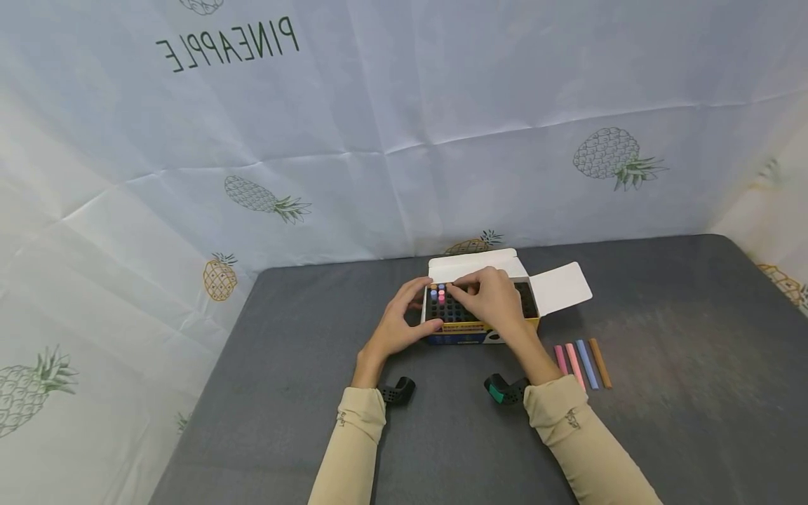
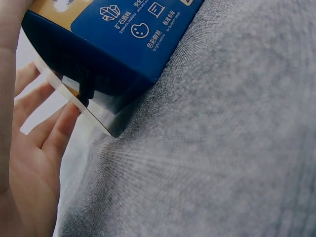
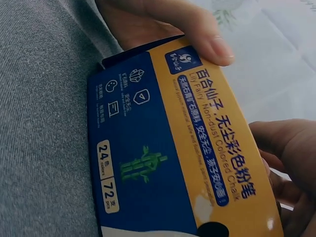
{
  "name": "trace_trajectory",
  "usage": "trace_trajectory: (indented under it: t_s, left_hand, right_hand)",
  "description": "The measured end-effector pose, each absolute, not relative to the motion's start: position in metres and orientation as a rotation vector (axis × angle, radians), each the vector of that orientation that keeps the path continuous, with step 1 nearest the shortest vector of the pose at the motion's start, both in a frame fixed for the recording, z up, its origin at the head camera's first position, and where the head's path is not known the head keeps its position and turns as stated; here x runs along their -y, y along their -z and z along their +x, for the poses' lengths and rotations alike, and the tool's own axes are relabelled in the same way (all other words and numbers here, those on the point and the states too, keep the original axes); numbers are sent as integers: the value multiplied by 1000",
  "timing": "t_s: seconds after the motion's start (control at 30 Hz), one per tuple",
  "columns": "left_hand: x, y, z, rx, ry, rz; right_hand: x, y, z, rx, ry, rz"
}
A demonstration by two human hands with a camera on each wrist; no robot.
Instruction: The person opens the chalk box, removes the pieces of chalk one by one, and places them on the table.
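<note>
A blue and yellow chalk box, lettered for colored chalk, stands on the table with its lid up. My left hand grips its left end, thumb at the front top edge and fingers on the far side; the left wrist view shows those fingers against the box's end. Over the black holed insert, my right hand pinches a chalk stick, mostly hidden by the fingertips. Beside it, several chalk sticks in blue, pink and brown stand in the holes at the left end.
Right of the box, pink, blue and brown chalk sticks lie side by side on the grey table. The white lid stands up at the back, and a side flap sticks out right. Behind hangs a pineapple-print cloth.
</note>
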State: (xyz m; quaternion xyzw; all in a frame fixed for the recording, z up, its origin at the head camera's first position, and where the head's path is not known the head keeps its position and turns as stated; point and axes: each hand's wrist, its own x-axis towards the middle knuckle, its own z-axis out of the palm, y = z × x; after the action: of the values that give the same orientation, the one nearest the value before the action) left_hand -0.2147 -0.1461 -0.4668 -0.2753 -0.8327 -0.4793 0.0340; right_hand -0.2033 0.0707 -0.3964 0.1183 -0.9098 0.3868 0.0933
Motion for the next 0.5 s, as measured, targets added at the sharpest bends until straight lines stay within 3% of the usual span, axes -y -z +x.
trace_trajectory:
  t_s: [0.5]
  left_hand:
    - [146, 469, -215, 2553, 1463, -845]
  right_hand:
    - [-63, 401, -208, 2643, -1078, 361]
